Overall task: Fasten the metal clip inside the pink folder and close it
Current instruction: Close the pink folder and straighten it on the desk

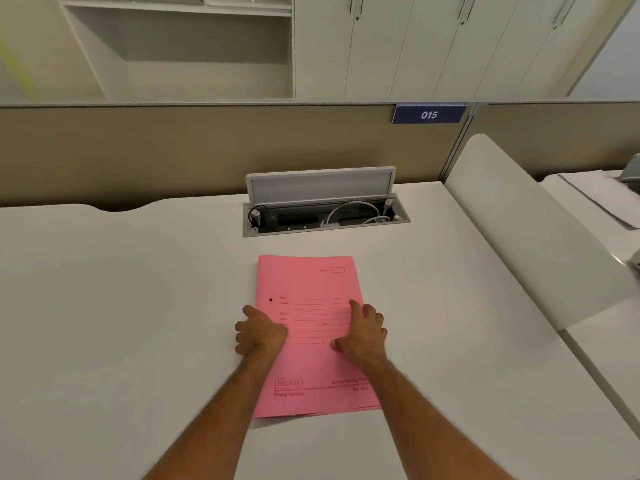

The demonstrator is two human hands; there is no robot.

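I had the pink folder (311,327) lying shut on the bench (121,306), cover up. My left hand (259,332) pinned its spine edge and my right hand (363,336) pressed the cover flat, both loosely spread, gripping nothing; the clip was hidden.

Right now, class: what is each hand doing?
Left hand: open, resting on the folder's left edge, holding nothing.
Right hand: open, pressing flat on the folder.
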